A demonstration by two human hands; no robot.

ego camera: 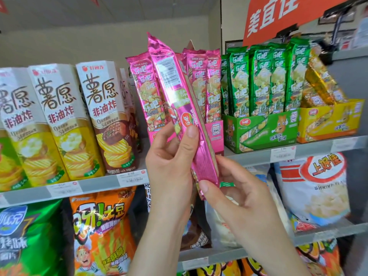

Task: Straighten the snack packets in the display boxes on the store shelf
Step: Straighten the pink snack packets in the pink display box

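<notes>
A long pink snack packet (175, 92) is held in front of the shelf, tilted with its top to the left and its back label facing me. My left hand (171, 162) grips its lower part, thumb across the front. My right hand (237, 194) pinches its bottom end between thumb and fingers. Behind it stands the pink display box (216, 132) with several upright pink packets (205, 84). To the right are a green display box (260, 132) of green packets (258, 80) and a yellow display box (328, 120) whose golden packets (322, 78) lean left.
Tall chip cartons (59, 120) stand on the shelf at left. The shelf edge (95, 185) carries price tags. Below hang chip bags, an orange one (103, 232) and a white shrimp-snack bag (314, 188). A red sign (282, 14) hangs above right.
</notes>
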